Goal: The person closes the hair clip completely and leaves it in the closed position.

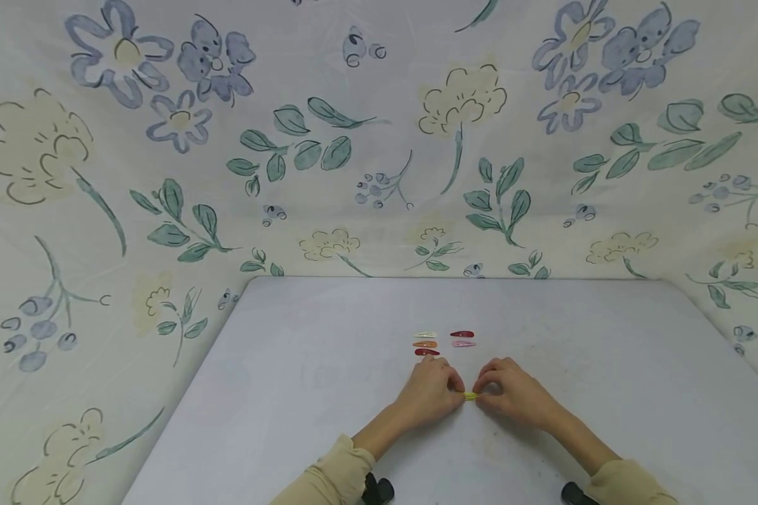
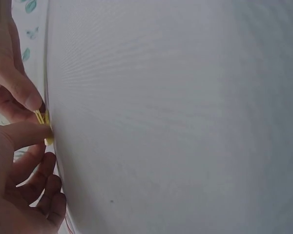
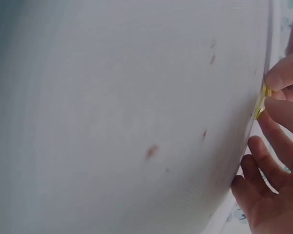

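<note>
A small yellow hair clip [image 1: 470, 396] is pinched from both ends, low over the white table. My left hand [image 1: 431, 394] holds its left end between thumb and fingertips; my right hand [image 1: 514, 394] pinches the right end. In the left wrist view the yellow clip [image 2: 43, 119] spans the short gap between the two hands. The right wrist view shows the clip's narrow edge [image 3: 261, 101], partly covered by fingers. Just beyond my left hand lie a dark red clip [image 1: 427, 352], an orange clip [image 1: 425, 344] and a pale clip [image 1: 425, 335], one above another.
Right of that column lie another dark red clip [image 1: 462, 334] and a pink clip [image 1: 463, 344]. The white tabletop [image 1: 290, 372] ends at a flowered cloth [image 1: 379, 210] behind and at the sides. Black objects [image 1: 379, 489] show near the sleeves. Small brownish spots [image 3: 152, 151] mark the table.
</note>
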Motion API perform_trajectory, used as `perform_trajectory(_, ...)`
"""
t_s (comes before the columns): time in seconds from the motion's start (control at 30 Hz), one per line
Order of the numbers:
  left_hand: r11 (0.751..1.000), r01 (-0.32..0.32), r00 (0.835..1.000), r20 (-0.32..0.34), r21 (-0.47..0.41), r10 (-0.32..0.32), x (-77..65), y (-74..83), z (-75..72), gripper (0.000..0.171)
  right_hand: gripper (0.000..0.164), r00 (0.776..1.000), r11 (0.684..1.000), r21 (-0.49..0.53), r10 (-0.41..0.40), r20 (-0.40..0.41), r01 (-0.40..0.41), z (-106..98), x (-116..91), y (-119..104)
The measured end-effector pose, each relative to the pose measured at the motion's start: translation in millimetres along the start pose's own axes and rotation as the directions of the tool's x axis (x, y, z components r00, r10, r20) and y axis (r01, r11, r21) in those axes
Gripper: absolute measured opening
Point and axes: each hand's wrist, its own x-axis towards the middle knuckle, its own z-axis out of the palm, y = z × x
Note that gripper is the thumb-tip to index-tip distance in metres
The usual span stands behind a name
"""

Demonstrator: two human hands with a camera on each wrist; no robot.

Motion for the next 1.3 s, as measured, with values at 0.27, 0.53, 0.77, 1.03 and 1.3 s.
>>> perform_trajectory(0.27, 0.999, 0.014, 1.000, -0.010, -0.041, -0.015, 0.8, -1.6, -0.4, 0.005, 0.014, 0.999, 0.999, 0.037, -0.021, -0.036, 0.022, 1.6, -0.7, 2.7)
perform_trajectory(0.53, 0.998, 0.020, 1.000, -0.001, -0.062, -0.020, 0.5, -3.4, -2.2, 0.005, 0.013, 0.994, 0.997, 0.054, -0.053, -0.093, 0.059, 3.3, -1.5, 2.5)
perform_trajectory(0.77, 0.994, 0.039, 0.998, 0.052, -0.100, -0.034, 0.0, -4.3, -6.3, 0.004, 0.014, 0.989, 0.994, 0.064, -0.084, -0.121, 0.092, 6.9, -2.6, 0.9)
perform_trajectory(1.03, 0.993, 0.011, 0.999, 0.044, -0.119, -0.006, 0.3, -5.9, -5.7, 0.004, 0.013, 0.993, 0.995, 0.057, -0.080, -0.089, 0.085, 4.2, 0.5, -1.6)
perform_trajectory(1.3, 0.989, -0.016, 1.000, 0.018, -0.148, 0.019, -0.5, -7.2, -6.0, 0.003, 0.011, 0.991, 0.996, 0.041, -0.075, -0.108, 0.080, 3.7, 2.1, -6.0)
